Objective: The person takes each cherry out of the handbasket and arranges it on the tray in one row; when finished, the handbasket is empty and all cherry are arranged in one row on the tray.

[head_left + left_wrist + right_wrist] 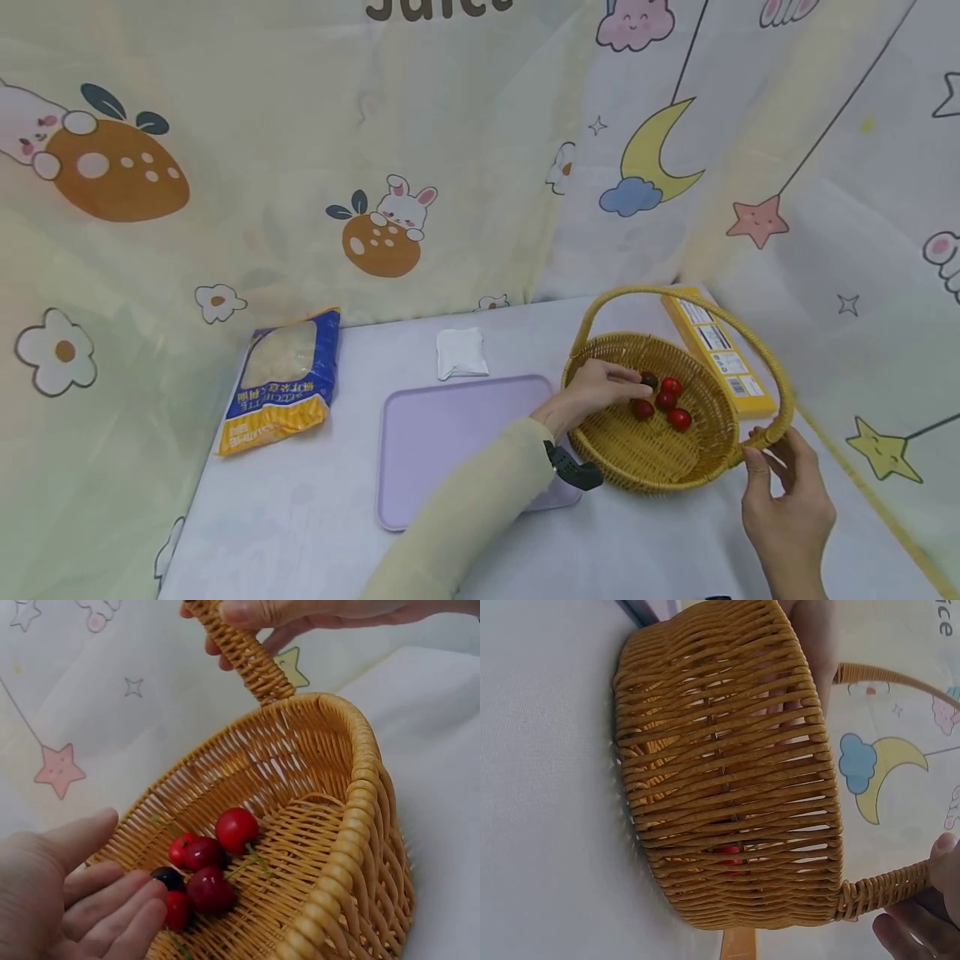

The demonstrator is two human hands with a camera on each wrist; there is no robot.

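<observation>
A tan wicker basket point(645, 458) stands on the table, its arched handle point(777, 379) rising over it. Inside, several red cherries point(679, 418) lie in a group with one nearly black cherry point(168, 878). My left hand point(596, 387) reaches over the basket's left rim, its fingers loosely extended beside the cherries. In the left wrist view its fingertips come close to the dark cherry and one red cherry; whether they touch is unclear, and nothing is held. My right hand point(791, 492) grips the handle's lower right end between thumb and fingers.
A lilac tray point(442, 442) lies left of the basket, partly under my left sleeve. Behind it is a white packet point(461, 352). A blue and yellow pasta bag point(283, 379) rests at the far left. A yellow box point(723, 358) stands behind the basket, near the printed cloth wall.
</observation>
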